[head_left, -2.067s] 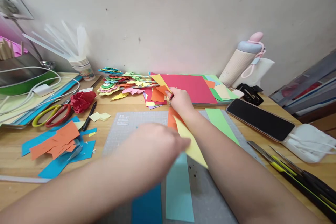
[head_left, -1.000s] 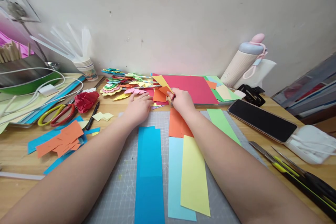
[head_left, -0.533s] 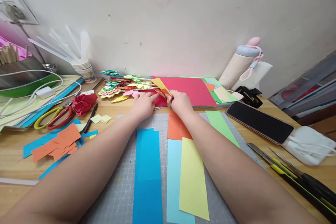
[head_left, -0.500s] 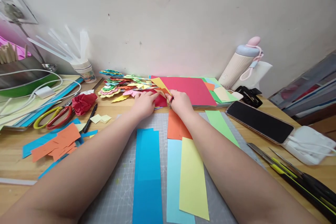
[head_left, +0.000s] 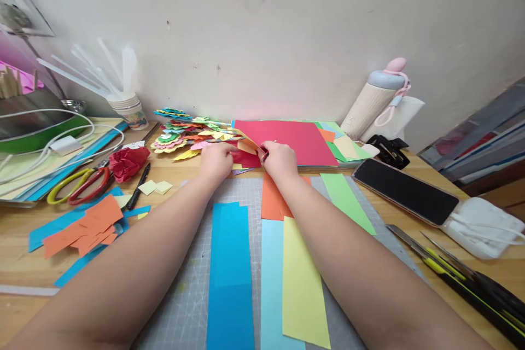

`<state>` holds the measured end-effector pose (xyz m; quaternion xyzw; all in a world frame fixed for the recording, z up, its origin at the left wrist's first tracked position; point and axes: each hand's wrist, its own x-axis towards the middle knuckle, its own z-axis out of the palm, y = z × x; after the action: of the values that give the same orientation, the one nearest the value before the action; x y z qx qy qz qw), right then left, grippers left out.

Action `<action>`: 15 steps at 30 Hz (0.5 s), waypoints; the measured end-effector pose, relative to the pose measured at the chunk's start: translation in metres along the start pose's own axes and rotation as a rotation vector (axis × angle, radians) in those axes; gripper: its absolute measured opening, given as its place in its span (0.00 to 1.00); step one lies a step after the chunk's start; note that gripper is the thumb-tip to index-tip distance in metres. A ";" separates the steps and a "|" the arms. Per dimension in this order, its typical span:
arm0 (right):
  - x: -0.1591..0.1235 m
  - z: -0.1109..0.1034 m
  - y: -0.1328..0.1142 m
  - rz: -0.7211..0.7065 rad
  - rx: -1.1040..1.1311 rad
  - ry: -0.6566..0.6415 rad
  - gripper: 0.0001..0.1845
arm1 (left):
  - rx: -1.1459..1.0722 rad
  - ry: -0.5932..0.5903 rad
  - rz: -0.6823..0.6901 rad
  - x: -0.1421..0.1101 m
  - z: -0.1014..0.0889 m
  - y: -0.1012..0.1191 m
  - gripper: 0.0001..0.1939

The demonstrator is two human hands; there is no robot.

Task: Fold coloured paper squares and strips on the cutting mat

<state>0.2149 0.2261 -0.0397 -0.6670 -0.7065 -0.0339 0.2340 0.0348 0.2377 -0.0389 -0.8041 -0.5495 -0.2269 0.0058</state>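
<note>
My right hand is closed on several coloured paper pieces, yellow and orange ones among them, which stick out to the left of its fingers. They are tilted up over a stack of paper with a red sheet on top. To the left, my left hand lies in front of layered paper flowers, close to a pink one. Its fingers are curled and mostly hidden behind the back of the hand. Beneath my right forearm, an orange sheet lies on the grey cutting mat.
Blue strips, a yellow strip and a light green strip lie on the mat. At right are a phone, a craft knife and a bottle. Scissors and orange scraps are at left.
My left hand has drawn back to the left, away from the paper pieces. The pieces in my right hand have tipped and turned. The view has shifted slightly.
</note>
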 end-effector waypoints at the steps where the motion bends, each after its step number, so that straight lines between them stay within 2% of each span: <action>1: 0.000 -0.001 0.000 0.007 0.002 -0.001 0.13 | 0.023 0.038 -0.048 0.000 -0.001 -0.004 0.21; 4: 0.000 -0.003 0.000 0.019 0.009 -0.007 0.14 | 0.068 0.082 -0.094 -0.002 -0.004 -0.008 0.16; 6: 0.000 -0.004 0.001 0.018 0.013 -0.009 0.14 | 0.071 0.054 -0.038 -0.004 -0.005 -0.005 0.14; 11: 0.000 -0.004 0.001 0.011 0.012 -0.011 0.14 | 0.067 -0.058 0.163 -0.007 -0.011 0.007 0.17; 15: 0.000 -0.005 0.002 0.004 0.013 -0.020 0.14 | 0.084 -0.090 0.187 -0.011 -0.016 0.010 0.15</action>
<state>0.2180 0.2243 -0.0354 -0.6672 -0.7077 -0.0223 0.2314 0.0346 0.2203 -0.0259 -0.8602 -0.4808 -0.1658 0.0362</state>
